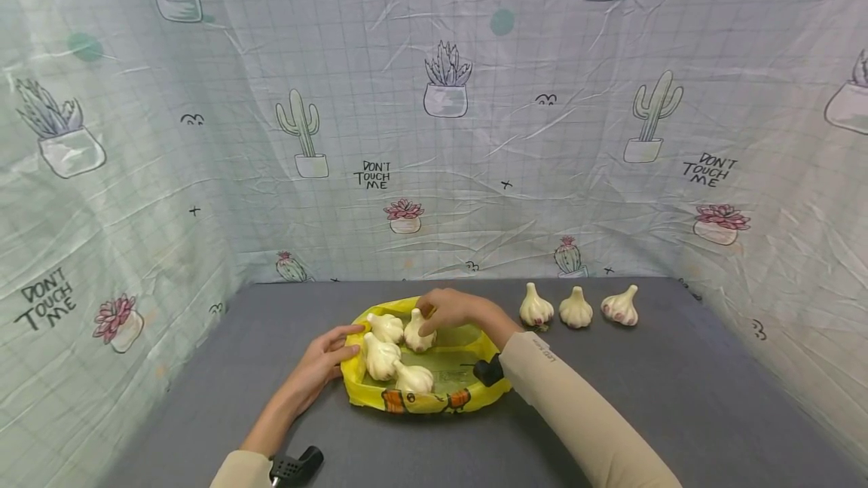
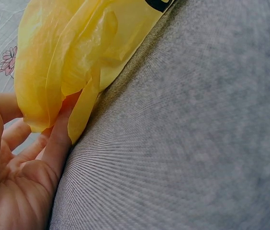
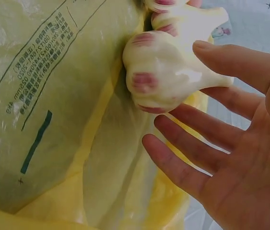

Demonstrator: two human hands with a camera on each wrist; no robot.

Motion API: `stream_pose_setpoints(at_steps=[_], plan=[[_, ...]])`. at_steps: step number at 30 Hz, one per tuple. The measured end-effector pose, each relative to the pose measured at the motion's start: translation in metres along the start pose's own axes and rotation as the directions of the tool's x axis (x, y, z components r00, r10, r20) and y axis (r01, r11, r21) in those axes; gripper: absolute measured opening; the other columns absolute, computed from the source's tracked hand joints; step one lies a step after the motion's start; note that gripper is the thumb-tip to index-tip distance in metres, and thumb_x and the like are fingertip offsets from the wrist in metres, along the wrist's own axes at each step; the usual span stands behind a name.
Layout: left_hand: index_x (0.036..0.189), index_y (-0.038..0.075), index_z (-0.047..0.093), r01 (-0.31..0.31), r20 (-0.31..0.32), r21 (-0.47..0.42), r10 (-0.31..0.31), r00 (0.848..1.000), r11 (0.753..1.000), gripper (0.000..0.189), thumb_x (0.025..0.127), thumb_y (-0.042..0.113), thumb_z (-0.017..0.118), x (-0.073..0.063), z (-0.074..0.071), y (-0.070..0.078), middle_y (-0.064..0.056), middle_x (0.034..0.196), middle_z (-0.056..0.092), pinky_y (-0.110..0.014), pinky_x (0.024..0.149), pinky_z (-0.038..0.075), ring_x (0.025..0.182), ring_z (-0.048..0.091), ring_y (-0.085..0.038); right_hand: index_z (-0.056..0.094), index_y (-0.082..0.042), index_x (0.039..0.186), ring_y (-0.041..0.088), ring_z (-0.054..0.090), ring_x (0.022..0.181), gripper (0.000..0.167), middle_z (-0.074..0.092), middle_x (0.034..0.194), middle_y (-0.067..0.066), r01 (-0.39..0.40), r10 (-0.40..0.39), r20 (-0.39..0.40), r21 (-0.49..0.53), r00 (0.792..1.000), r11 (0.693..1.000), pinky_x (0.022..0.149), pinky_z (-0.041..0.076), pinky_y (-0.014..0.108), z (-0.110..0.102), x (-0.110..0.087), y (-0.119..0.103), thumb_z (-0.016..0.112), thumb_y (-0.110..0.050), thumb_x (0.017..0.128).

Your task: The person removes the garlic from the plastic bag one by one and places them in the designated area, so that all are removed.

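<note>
In the head view a yellow plastic bag [image 1: 441, 401] lies wide open with its rim rolled down. Several white garlic bulbs are inside it on the left, among them a rear bulb [image 1: 385, 327] and a front bulb [image 1: 414, 379]. My left hand [image 1: 315, 367] holds the bag's left rim, thumb over the edge; the left wrist view shows yellow film [image 2: 53, 91] between its fingers. Inside the bag my right hand [image 1: 450, 309] holds a garlic bulb [image 3: 159, 72] near its neck between thumb and fingers. Its outer fingers are spread, and pink patches mark the bulb.
Three more garlic bulbs stand in a row to the right of the bag: a left one [image 1: 536, 309], a middle one [image 1: 576, 309] and a right one [image 1: 620, 307]. A dark grey tabletop [image 1: 651, 390] lies beneath; a printed curtain [image 1: 502, 141] encloses its back and sides.
</note>
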State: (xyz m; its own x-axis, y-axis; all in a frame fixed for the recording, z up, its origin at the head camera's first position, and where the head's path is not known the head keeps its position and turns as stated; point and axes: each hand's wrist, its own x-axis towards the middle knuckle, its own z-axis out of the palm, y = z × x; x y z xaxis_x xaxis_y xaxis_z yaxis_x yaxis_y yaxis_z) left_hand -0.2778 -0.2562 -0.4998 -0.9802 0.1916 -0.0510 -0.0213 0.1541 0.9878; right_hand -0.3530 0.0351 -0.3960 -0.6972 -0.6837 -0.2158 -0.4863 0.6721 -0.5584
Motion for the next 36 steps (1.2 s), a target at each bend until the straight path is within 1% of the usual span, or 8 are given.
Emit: stream_pose_setpoints(at_steps=[3, 8, 15, 18, 23, 30, 32, 36], plan=[[0.153, 0.009, 0.046, 0.000, -0.002, -0.002, 0.000, 1.000, 1.000, 0.059, 0.103, 0.033, 0.064, -0.001, 0.000, 0.000, -0.022, 0.157, 0.046, -0.043, 0.098, 0.057, 0.128, 0.060, -0.027, 0.049, -0.006, 0.152, 0.033, 0.052, 0.140, 0.061, 0.057, 0.149, 0.017, -0.005, 0.005, 0.022, -0.004, 1.000, 1.000, 0.112, 0.047, 0.049, 0.001, 0.001, -0.002, 0.070, -0.026, 0.099], [0.153, 0.009, 0.046, -0.008, 0.005, -0.002, 0.008, 1.000, 1.000, 0.059, 0.103, 0.032, 0.065, -0.001, 0.000, 0.000, -0.022, 0.159, 0.045, -0.042, 0.099, 0.057, 0.129, 0.060, -0.028, 0.047, -0.008, 0.154, 0.033, 0.051, 0.141, 0.066, 0.054, 0.152, 0.017, -0.008, 0.009, 0.030, -0.010, 1.000, 1.000, 0.112, 0.047, 0.049, 0.006, 0.006, 0.001, 0.073, -0.027, 0.096], [0.153, 0.008, 0.046, -0.009, 0.010, -0.006, 0.009, 1.000, 1.000, 0.059, 0.103, 0.032, 0.065, 0.001, 0.000, 0.000, -0.022, 0.159, 0.045, -0.042, 0.098, 0.057, 0.129, 0.060, -0.027, 0.068, -0.016, 0.126, 0.032, 0.054, 0.131, 0.033, 0.057, 0.144, 0.013, 0.055, -0.057, 0.029, 0.064, 0.998, 0.996, 0.101, 0.050, 0.046, 0.012, 0.012, 0.006, 0.075, -0.018, 0.093], [0.154, 0.007, 0.045, -0.014, 0.013, -0.008, 0.014, 1.000, 1.000, 0.059, 0.103, 0.031, 0.064, 0.000, 0.000, -0.001, -0.023, 0.157, 0.047, -0.041, 0.097, 0.057, 0.127, 0.061, -0.027, 0.067, -0.014, 0.128, 0.030, 0.055, 0.126, 0.037, 0.058, 0.141, 0.012, 0.065, -0.068, 0.029, 0.076, 0.997, 0.995, 0.097, 0.049, 0.043, 0.014, 0.014, 0.007, 0.076, -0.018, 0.092], [0.154, 0.006, 0.045, -0.026, 0.012, -0.012, 0.026, 1.000, 1.000, 0.057, 0.104, 0.029, 0.062, 0.000, 0.000, -0.001, -0.024, 0.155, 0.049, -0.041, 0.096, 0.058, 0.124, 0.063, -0.026, 0.066, -0.013, 0.130, 0.029, 0.056, 0.128, 0.042, 0.059, 0.140, 0.010, 0.059, -0.060, 0.015, 0.059, 0.998, 0.996, 0.101, 0.050, 0.043, 0.016, 0.015, 0.008, 0.079, -0.021, 0.091], [0.154, 0.006, 0.044, -0.029, 0.017, -0.007, 0.029, 0.999, 1.000, 0.057, 0.105, 0.029, 0.062, 0.002, 0.000, -0.002, -0.025, 0.155, 0.048, -0.041, 0.097, 0.058, 0.124, 0.063, -0.025, 0.063, -0.011, 0.132, 0.022, 0.062, 0.104, 0.046, 0.065, 0.124, 0.012, 0.022, -0.023, 0.006, 0.098, 1.000, 0.995, 0.085, 0.052, 0.034, 0.015, 0.015, 0.008, 0.080, -0.020, 0.090], [0.154, 0.006, 0.044, -0.028, 0.015, -0.009, 0.028, 1.000, 1.000, 0.057, 0.105, 0.029, 0.062, 0.002, 0.000, -0.002, -0.024, 0.155, 0.048, -0.042, 0.097, 0.058, 0.125, 0.063, -0.026, 0.062, -0.011, 0.134, 0.024, 0.063, 0.109, 0.048, 0.064, 0.128, 0.014, 0.016, -0.016, 0.001, 0.074, 1.000, 0.997, 0.087, 0.053, 0.036, 0.013, 0.014, 0.007, 0.080, -0.022, 0.090], [0.154, 0.007, 0.045, -0.019, 0.003, -0.007, 0.019, 1.000, 1.000, 0.057, 0.104, 0.030, 0.063, 0.001, 0.000, -0.002, -0.024, 0.155, 0.049, -0.043, 0.096, 0.058, 0.126, 0.062, -0.028, 0.061, -0.012, 0.138, 0.031, 0.059, 0.128, 0.053, 0.061, 0.141, 0.018, 0.013, -0.013, -0.009, 0.006, 1.000, 1.000, 0.100, 0.053, 0.044, 0.010, 0.013, 0.004, 0.080, -0.026, 0.090]])
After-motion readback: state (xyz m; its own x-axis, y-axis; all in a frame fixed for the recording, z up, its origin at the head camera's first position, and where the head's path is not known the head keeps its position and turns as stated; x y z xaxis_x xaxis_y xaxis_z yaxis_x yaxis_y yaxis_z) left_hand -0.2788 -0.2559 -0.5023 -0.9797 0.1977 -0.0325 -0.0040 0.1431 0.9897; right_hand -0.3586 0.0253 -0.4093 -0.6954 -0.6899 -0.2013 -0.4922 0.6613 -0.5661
